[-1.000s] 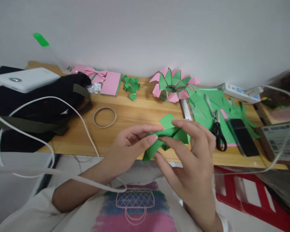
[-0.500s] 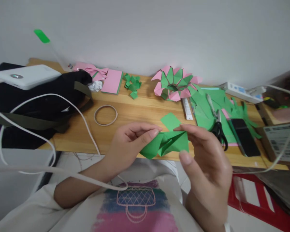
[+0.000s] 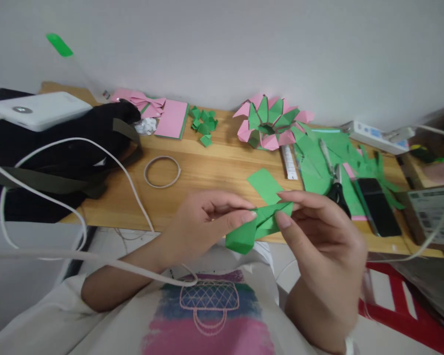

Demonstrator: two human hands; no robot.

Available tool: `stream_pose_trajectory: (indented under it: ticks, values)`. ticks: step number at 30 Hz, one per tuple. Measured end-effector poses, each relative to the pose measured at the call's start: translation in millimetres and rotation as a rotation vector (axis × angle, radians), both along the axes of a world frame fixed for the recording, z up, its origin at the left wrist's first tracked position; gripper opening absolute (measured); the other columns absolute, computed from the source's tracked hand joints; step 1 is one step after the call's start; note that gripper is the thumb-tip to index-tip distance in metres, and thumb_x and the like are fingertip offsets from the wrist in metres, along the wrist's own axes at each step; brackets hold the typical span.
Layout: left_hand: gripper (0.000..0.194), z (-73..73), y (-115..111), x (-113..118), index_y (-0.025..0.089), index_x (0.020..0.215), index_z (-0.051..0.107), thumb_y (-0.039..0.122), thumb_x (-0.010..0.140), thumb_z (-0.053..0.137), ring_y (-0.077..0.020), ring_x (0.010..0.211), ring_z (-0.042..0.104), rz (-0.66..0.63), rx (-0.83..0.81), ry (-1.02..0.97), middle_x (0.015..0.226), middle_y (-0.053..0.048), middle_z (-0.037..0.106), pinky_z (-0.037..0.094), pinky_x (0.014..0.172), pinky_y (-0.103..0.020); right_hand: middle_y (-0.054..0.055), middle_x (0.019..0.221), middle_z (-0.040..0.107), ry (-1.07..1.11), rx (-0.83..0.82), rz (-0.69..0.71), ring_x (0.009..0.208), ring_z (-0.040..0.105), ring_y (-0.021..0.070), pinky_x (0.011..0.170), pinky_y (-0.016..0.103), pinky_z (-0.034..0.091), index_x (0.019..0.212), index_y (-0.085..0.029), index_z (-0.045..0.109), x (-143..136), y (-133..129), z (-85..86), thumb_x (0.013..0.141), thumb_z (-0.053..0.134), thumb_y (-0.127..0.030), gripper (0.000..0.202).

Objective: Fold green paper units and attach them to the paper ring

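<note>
A folded piece of green paper (image 3: 244, 235) is held between both hands above the table's front edge. My left hand (image 3: 210, 222) pinches its left part between thumb and fingers. On the other side, my right hand (image 3: 318, 236) grips the right end, thumb in front and fingertips behind. Just beyond the hands a flat green paper rectangle (image 3: 264, 185) lies on the wood. Farther back stands a pink and green folded-paper flower (image 3: 270, 123) in a ring shape.
At the left, a white power bank (image 3: 40, 109) rests on a black bag (image 3: 59, 158), with a white cable (image 3: 114, 165) looping forward. A tape ring (image 3: 162, 172), pink paper (image 3: 172, 120) and small green pieces (image 3: 205, 122) lie left of centre. Scissors (image 3: 338, 190), a phone (image 3: 378, 206) and a power strip (image 3: 377, 136) are right.
My right thumb has come down onto the folded green paper, closing the grip on its right end. The paper is turned slightly, its left part lower. The view has shifted a little.
</note>
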State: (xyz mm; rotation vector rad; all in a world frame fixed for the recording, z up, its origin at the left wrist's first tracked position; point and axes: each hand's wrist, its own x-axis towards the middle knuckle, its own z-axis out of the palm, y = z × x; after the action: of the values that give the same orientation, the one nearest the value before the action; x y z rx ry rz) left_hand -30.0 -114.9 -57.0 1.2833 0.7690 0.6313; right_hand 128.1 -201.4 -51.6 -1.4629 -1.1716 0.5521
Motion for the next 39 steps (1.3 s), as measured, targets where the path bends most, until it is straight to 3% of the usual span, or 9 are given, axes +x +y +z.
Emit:
stream_pose_trajectory:
  ticks: [9,16,21,25,29,31,34,39]
  values:
    - [0.015,2.1,0,2,0.015,0.075,0.074,0.030,0.080,0.070,-0.0090,0.052,0.056,-0.008,-0.040,0.008,0.063,0.000,0.068,0.043,0.045,-0.016,-0.002,0.083,0.065,-0.057,-0.010,-0.015,0.072,0.061,0.0132,0.062,0.025,0.053,0.107,-0.030,0.070,0,-2,-0.3,0.084,0.068,-0.014,0.028]
    - [0.013,-0.5,1,1,0.018,0.071,0.071,0.027,0.080,0.069,-0.0084,0.049,0.052,-0.009,-0.053,-0.046,0.060,0.002,0.065,0.038,0.044,-0.019,-0.001,0.081,0.064,0.042,-0.049,-0.024,0.071,0.063,0.0134,0.060,0.025,0.054,0.114,-0.033,0.069,-1,-4,-0.6,0.087,0.066,-0.023,0.029]
    - [0.014,-0.8,1,1,0.018,0.069,0.069,0.025,0.081,0.068,-0.0080,0.049,0.049,0.002,0.022,-0.017,0.062,0.002,0.064,0.039,0.047,-0.021,-0.002,0.074,0.063,0.126,-0.114,0.094,0.065,0.061,0.0121,0.060,0.025,0.055,0.114,-0.031,0.069,6,-5,-2.3,0.083,0.071,-0.020,0.033]
    - [0.013,0.2,3,1,0.019,0.069,0.070,0.022,0.081,0.066,-0.0085,0.051,0.051,0.010,0.078,0.008,0.063,0.002,0.065,0.040,0.049,-0.020,-0.001,0.080,0.065,0.139,-0.107,0.132,0.070,0.063,0.0141,0.064,0.028,0.056,0.114,-0.031,0.069,13,-5,-1.3,0.083,0.071,-0.026,0.031]
    - [0.012,1.8,4,0,0.018,0.071,0.071,0.022,0.081,0.066,-0.0088,0.055,0.053,0.013,0.164,0.046,0.066,0.000,0.067,0.041,0.050,-0.019,-0.001,0.080,0.065,0.122,-0.066,0.283,0.072,0.062,0.0145,0.069,0.029,0.057,0.119,-0.031,0.067,17,-4,-0.2,0.074,0.079,-0.023,0.047]
    - [0.013,3.0,4,0,0.017,0.072,0.072,0.021,0.082,0.065,-0.0101,0.058,0.056,-0.013,0.216,0.069,0.068,-0.001,0.069,0.042,0.051,-0.019,-0.002,0.080,0.066,0.139,-0.096,0.263,0.071,0.062,0.0130,0.066,0.026,0.056,0.116,-0.031,0.068,16,-2,-1.2,0.074,0.078,-0.017,0.045]
    - [0.014,5.4,4,0,0.018,0.073,0.072,0.019,0.082,0.062,-0.0112,0.061,0.059,-0.047,0.282,0.093,0.070,-0.001,0.072,0.044,0.053,-0.019,-0.001,0.083,0.071,0.153,-0.135,0.170,0.070,0.064,0.0122,0.061,0.024,0.055,0.102,-0.029,0.073,12,0,-4.8,0.077,0.075,-0.017,0.028]
    - [0.016,7.2,4,1,0.019,0.072,0.072,0.018,0.083,0.061,-0.0103,0.062,0.061,-0.068,0.316,0.102,0.070,0.002,0.072,0.047,0.057,-0.019,-0.004,0.068,0.070,0.227,-0.122,0.084,0.059,0.061,0.0108,0.052,0.022,0.051,0.082,-0.028,0.074,3,3,-9.4,0.076,0.078,-0.019,0.012]
